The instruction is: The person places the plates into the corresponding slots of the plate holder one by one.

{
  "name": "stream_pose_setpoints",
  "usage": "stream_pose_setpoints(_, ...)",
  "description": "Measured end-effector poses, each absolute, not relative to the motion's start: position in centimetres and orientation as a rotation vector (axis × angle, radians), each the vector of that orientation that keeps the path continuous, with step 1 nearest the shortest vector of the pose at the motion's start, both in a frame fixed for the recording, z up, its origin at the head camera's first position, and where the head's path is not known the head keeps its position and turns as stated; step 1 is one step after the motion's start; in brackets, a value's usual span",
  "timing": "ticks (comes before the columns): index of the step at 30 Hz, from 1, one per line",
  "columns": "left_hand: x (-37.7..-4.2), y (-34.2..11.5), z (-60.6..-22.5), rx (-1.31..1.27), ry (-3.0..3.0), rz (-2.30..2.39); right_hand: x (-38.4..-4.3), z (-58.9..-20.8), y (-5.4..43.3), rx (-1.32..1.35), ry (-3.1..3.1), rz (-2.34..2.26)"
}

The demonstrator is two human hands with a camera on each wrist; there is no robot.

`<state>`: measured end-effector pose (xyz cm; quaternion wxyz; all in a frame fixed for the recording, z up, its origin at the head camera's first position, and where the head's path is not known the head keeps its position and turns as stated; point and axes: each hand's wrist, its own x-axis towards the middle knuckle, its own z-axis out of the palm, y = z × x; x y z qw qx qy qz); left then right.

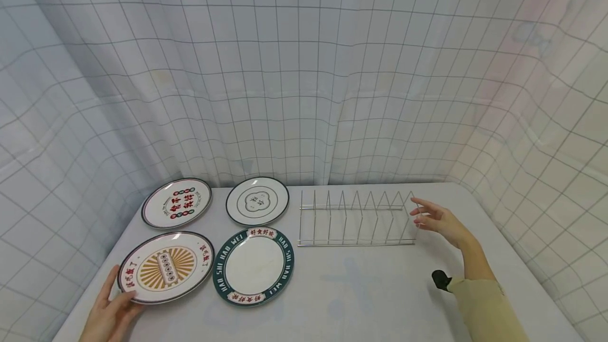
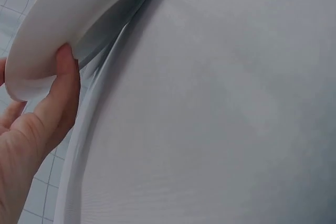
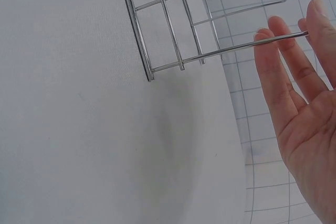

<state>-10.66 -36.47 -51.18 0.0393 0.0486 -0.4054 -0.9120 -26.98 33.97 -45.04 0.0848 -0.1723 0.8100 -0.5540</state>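
Observation:
At the near left, my left hand (image 1: 110,307) grips the rim of a white oval-looking plate (image 1: 201,271) with a yellow sunburst design. In the left wrist view the plate's pale underside (image 2: 50,30) tilts above the tabletop, one digit pressed beneath and others at the rim. My right hand (image 1: 446,224) is at the right end of a silver wire dish rack (image 1: 332,245). In the right wrist view its extended, slightly bent fingers (image 3: 275,80) overlap the rack's end wire, with nothing held. The rack's slots hold no plates.
A plate with red characters (image 1: 161,215) lies at the back left. Beside it is a black-rimmed plate (image 1: 237,206), and in front of that a green-rimmed plate (image 1: 221,269). Gridded white curtains (image 1: 309,94) enclose the white table (image 1: 361,294) at the back and sides.

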Motion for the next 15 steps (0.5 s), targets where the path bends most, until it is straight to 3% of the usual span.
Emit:
stream_pose_setpoints(8, -11.1, -35.5, -48.9, -0.221, -1.141, -2.790, -26.9, -45.0, 33.9, -0.515, 2.422, -1.646)
stream_pose_setpoints(15, -12.6, -33.6, -45.4, -0.265, -1.291, -2.586, -27.0, -45.1, 34.0, -0.520, 2.418, -1.644)
